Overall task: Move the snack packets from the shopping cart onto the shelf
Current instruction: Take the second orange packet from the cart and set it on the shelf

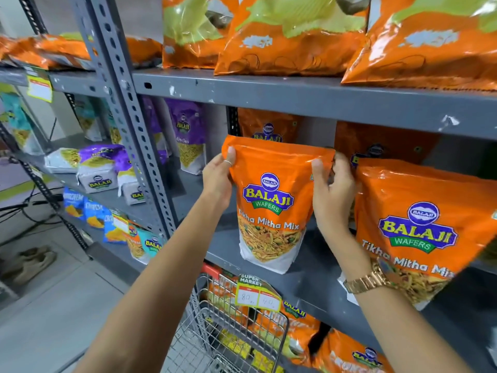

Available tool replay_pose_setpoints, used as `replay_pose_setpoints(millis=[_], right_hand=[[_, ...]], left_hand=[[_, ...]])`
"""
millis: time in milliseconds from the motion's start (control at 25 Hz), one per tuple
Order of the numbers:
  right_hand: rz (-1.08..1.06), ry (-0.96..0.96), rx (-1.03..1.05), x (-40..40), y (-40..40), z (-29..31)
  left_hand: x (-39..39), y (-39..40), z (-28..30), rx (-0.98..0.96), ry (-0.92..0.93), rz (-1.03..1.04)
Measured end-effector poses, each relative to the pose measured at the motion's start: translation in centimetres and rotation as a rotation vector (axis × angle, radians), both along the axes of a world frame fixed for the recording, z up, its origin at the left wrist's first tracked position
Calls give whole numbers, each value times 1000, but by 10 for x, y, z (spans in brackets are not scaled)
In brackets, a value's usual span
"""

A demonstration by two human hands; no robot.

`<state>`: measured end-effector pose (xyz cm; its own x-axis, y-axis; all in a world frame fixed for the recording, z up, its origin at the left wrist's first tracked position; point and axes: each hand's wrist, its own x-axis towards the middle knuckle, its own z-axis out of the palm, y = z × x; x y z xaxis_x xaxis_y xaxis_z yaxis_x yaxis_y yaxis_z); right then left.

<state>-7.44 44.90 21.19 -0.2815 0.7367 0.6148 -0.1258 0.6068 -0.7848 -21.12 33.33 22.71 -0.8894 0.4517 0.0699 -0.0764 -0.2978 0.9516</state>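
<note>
An orange Balaji Tikha Mitha Mix packet (271, 203) stands upright on the grey middle shelf (309, 275). My left hand (219, 176) grips its upper left edge and my right hand (332, 187) grips its upper right corner. A second identical packet (419, 224) leans on the shelf just right of my right hand, touching my wrist. More orange packets (269, 125) stand behind, deeper on the shelf. The wire shopping cart (228, 332) sits below, with yellow and orange packets showing through its mesh.
Large orange chip bags (290, 36) fill the upper shelf. Purple and white packets (185, 135) lie on the left shelves, behind a perforated grey upright (134, 125). A price tag (256, 294) hangs on the shelf edge. Shoes (29, 262) rest on the floor.
</note>
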Motion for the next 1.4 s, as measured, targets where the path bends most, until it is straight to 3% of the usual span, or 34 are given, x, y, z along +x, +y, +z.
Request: replay_pose_setpoints(millis=[200,440,720,1400], right_hand=[[147,-200,90,5,-23,-72],[216,-342,64,14,-17,-124],[230,-377,-51,11,-18,-136],[343,-377,-126,-90,-33,-131]], left_hand=[[16,-11,-40,-115,123,-16],[40,-15,-97,-185,78,-86],[45,-15,-122,-234,69,-127],[-42,-27,-125,-248,70,77]])
